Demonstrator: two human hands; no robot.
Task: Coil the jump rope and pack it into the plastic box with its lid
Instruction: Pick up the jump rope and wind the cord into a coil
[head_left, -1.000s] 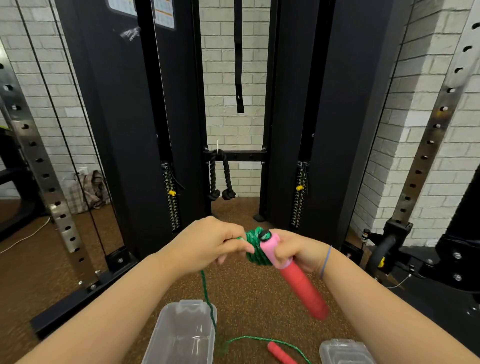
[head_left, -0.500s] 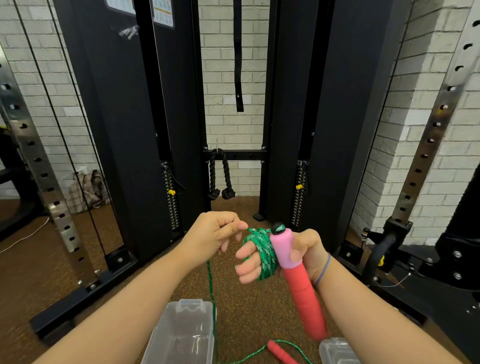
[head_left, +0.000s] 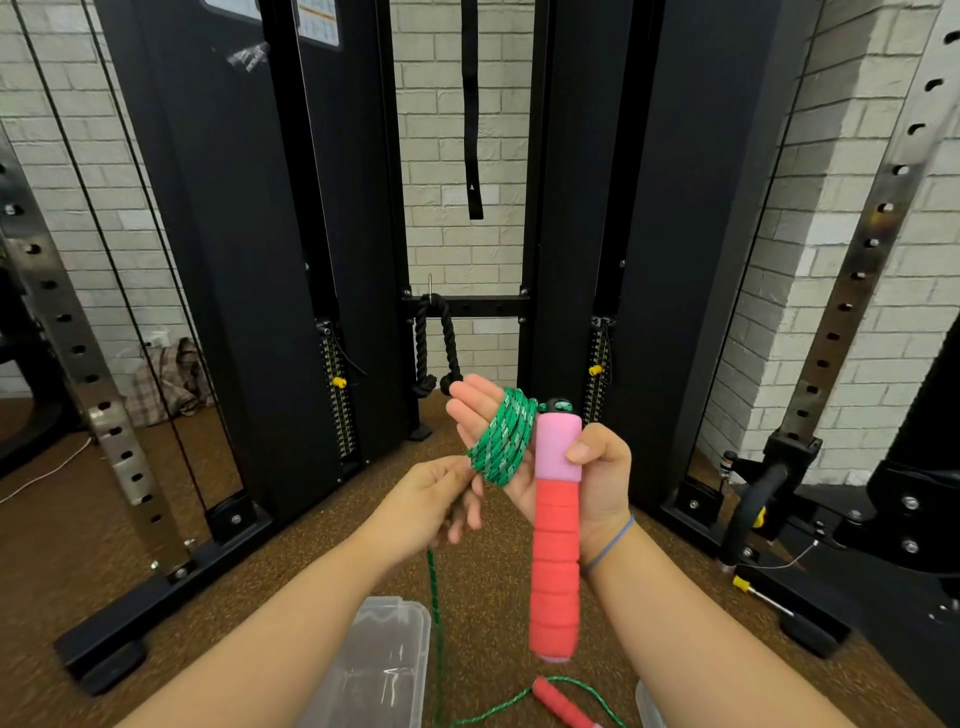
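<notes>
The green jump rope (head_left: 501, 441) is wound in several turns around the flat fingers of my right hand (head_left: 587, 467). My right thumb pins the rope's pink and red foam handle (head_left: 555, 540) upright against the palm. My left hand (head_left: 431, 504) sits just below the coil, pinching the loose rope strand, which hangs down to the floor. The second red handle (head_left: 558, 701) lies on the floor at the bottom edge. A clear plastic box (head_left: 379, 670) stands on the floor under my left forearm. A clear plastic lid (head_left: 649, 706) shows only as a corner at the bottom, right of the second handle.
A black cable machine (head_left: 234, 260) with weight stacks stands straight ahead, a black rope attachment (head_left: 434, 343) hanging in its gap. Perforated steel uprights (head_left: 78, 374) flank both sides. Black machine bases and a lever (head_left: 753, 499) lie at the right. The floor is brown rubber.
My right hand has opened its fingers flat and risen, with the handle turned upright. My left hand has dropped from beside the coil to below it, drawing the strand down.
</notes>
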